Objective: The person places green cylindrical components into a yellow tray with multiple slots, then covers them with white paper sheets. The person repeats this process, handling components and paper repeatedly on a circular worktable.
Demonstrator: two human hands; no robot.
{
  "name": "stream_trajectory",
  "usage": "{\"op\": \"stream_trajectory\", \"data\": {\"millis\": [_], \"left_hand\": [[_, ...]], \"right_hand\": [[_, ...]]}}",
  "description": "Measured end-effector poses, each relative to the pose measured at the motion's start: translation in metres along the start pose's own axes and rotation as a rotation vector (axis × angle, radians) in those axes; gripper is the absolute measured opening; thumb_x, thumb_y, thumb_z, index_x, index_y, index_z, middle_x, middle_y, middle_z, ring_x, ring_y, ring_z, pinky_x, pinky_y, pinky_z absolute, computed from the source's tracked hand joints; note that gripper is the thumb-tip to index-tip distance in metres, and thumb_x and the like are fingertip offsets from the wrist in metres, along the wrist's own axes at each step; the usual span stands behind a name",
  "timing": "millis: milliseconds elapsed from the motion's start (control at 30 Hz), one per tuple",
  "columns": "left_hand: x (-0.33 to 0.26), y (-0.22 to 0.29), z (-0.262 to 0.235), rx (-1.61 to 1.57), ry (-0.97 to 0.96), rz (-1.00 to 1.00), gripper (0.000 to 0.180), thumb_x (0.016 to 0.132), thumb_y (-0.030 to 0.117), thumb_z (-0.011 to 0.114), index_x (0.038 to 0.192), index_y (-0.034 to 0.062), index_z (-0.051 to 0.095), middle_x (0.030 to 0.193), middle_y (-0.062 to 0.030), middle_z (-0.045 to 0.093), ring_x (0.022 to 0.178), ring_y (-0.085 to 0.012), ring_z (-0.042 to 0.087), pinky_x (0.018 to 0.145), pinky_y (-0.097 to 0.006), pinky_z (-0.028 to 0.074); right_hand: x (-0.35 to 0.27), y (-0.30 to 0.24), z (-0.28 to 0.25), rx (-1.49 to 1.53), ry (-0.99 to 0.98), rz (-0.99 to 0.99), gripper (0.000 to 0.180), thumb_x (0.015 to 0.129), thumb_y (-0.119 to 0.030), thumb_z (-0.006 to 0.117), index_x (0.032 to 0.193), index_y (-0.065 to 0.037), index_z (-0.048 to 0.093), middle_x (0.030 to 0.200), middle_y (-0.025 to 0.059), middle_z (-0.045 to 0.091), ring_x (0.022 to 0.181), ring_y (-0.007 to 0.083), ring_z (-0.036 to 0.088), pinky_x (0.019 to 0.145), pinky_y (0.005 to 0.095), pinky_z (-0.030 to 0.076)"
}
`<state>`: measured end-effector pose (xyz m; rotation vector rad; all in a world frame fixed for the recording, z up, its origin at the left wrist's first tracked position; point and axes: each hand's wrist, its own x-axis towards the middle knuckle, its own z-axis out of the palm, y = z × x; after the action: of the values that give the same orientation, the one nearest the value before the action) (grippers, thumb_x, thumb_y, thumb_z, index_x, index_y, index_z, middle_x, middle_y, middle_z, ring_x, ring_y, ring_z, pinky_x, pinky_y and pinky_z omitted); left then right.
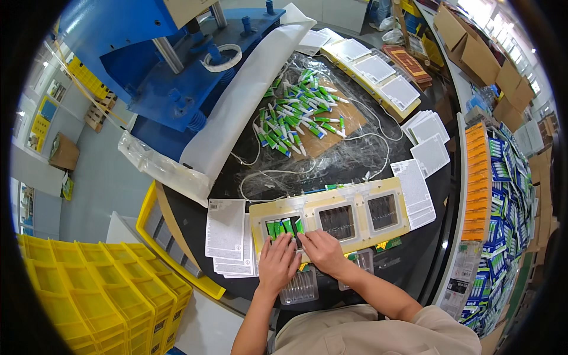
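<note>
A pale yellow frame [361, 194] with three windows lies in front of me. Several small green-and-white tubes [280, 227] stand side by side in its left window; the middle window [336, 222] and right window [382, 212] show clear moulded plastic with no tubes. My left hand [277, 264] lies over the lower ends of the tubes, its fingers stretched and slightly apart. Beside it, my right hand [324, 253] has its fingers closed around the lower end of the rightmost tube [299, 225]; its fingertips partly hide that end. Clear blister shells [299, 289] stick out below the frame.
Loose tubes [296, 112] are heaped on cardboard beyond the frame. Printed white cards [226, 228] are stacked left, more cards [412, 192] right. Another yellow frame [373, 71] holds cards at the back. A blue press [195, 83] stands far left, yellow crates [89, 296] near left, packed blisters [497, 236] right.
</note>
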<state>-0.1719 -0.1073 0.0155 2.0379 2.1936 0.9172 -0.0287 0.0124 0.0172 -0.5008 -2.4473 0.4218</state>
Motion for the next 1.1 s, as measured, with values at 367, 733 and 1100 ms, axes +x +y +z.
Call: {"op": "stream_trajectory", "data": {"millis": [367, 733, 1100], "left_hand": [[0.004, -0.007, -0.006, 0.052, -0.307, -0.091, 0.063, 0.097, 0.041, 0.063, 0.148, 0.0056, 0.05, 0.157, -0.0108, 0.046, 0.15, -0.0246, 0.037, 0.123, -0.06, 0.019], [0.052, -0.027, -0.019, -0.074, -0.248, -0.078, 0.042, 0.095, 0.023, 0.066, 0.133, 0.0069, 0.061, 0.139, -0.0105, 0.062, 0.133, -0.028, 0.056, 0.124, -0.058, 0.019], [0.236, -0.148, 0.064, 0.459, -0.245, 0.363, 0.028, 0.085, 0.01, 0.062, 0.112, 0.0066, 0.067, 0.113, -0.0075, 0.064, 0.114, -0.0238, 0.06, 0.099, -0.038, 0.047]], "right_hand": [[-0.001, -0.015, -0.001, -0.055, -0.081, 0.15, 0.037, 0.079, -0.006, 0.067, 0.115, 0.002, 0.068, 0.119, 0.0134, 0.065, 0.108, 0.031, 0.062, 0.093, 0.0433, 0.049], [0.138, 0.118, 0.008, -0.002, 0.175, 0.478, 0.014, 0.089, -0.011, 0.069, 0.1, -0.004, 0.071, 0.09, 0.0144, 0.068, 0.085, 0.0366, 0.067, 0.076, 0.0463, 0.054], [0.054, 0.108, -0.026, 0.075, 0.216, 0.454, 0.025, 0.084, 0.001, 0.072, 0.109, -0.004, 0.071, 0.095, 0.0131, 0.064, 0.082, 0.0327, 0.066, 0.07, 0.04, 0.053]]}}
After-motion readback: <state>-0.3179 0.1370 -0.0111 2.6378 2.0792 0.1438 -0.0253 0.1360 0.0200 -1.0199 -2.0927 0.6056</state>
